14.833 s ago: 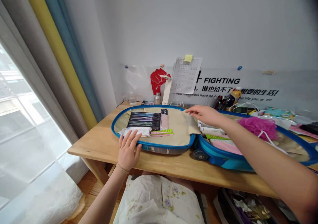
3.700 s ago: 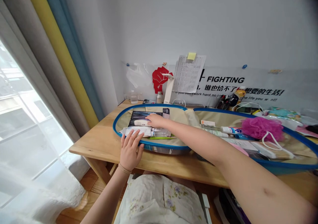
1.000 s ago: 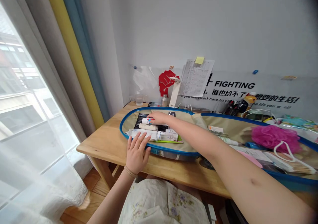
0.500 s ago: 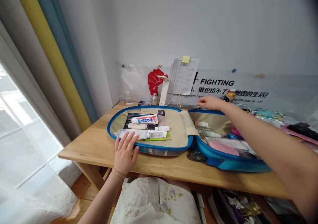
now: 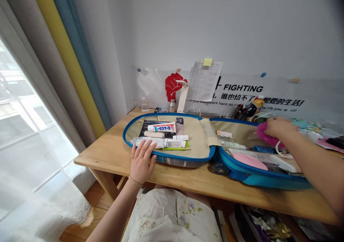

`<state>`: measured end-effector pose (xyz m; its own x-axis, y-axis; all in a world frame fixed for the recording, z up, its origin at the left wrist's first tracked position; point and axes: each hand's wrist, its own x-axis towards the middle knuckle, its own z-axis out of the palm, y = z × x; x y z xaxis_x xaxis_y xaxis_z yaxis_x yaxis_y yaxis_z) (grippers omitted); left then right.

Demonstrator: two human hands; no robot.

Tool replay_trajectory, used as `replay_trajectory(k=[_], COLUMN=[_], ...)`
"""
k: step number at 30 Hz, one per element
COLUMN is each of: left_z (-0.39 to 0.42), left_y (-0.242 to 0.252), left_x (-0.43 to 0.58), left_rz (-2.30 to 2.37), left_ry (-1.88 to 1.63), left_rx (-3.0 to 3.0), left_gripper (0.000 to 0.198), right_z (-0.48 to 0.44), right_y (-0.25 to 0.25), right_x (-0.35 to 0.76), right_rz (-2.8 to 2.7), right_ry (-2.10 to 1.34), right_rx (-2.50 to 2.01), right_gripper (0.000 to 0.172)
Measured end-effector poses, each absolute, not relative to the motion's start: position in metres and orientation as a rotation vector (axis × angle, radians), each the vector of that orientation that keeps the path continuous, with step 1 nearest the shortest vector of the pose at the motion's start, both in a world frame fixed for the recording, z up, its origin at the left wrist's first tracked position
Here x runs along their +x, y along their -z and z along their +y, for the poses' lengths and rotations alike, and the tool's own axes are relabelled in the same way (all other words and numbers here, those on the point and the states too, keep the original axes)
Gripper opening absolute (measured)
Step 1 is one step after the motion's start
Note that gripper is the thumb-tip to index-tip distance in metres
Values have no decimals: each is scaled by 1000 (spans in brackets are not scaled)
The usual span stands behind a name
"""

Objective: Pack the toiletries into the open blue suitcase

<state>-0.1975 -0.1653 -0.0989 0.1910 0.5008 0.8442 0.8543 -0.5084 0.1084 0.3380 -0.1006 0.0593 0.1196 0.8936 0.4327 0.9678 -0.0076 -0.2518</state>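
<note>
A small blue suitcase (image 5: 188, 158) lies open on the wooden desk (image 5: 107, 152). Its left half holds a white toothpaste tube (image 5: 164, 127), a black toothbrush pack (image 5: 150, 124) and several small tubes. My left hand (image 5: 141, 160) rests flat and open on the front left rim of that half. My right hand (image 5: 278, 127) reaches across into the right half and closes on a pink bath pouf (image 5: 264, 136). A pink flat item (image 5: 248, 160) and small tubes (image 5: 231, 144) lie in the right half.
A curtain (image 5: 67, 66) and window are at the left. Along the wall stand a small bottle (image 5: 171, 106), a white lamp base (image 5: 181, 98), pinned paper (image 5: 204, 81), pens and a yellow bottle (image 5: 258, 102). Clutter fills the desk's far right (image 5: 322, 134).
My right hand left the toothpaste tube in the left half, swung right over the case and now grips the pink pouf. My left hand stayed on the rim.
</note>
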Motion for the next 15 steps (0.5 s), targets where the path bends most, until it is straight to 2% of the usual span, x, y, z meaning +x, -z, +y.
replay_trajectory(k=[3,7,10,15], left_z=[-166,-165,-166,-167], left_y=[98,99,99,98], left_x=[-197,-198,-198,-197], left_rz=[-1289,-1306,-1319,-1306], left_ry=[1248,1262,1259,1244], left_rx=[-2090,-2109,-2117,-2104], left_gripper=[37,39,39,38], right_z=[-88,-59,-38,-24], right_y=[-93,-118,-107,-62], right_x=[267,126,19,-103], right_rz=[-1601,-1912,-2134,-2434], right_ry=[374,348,159,72], right_rx=[-2077,-1784,-1377,-1234], right_gripper=[43,51,46,44])
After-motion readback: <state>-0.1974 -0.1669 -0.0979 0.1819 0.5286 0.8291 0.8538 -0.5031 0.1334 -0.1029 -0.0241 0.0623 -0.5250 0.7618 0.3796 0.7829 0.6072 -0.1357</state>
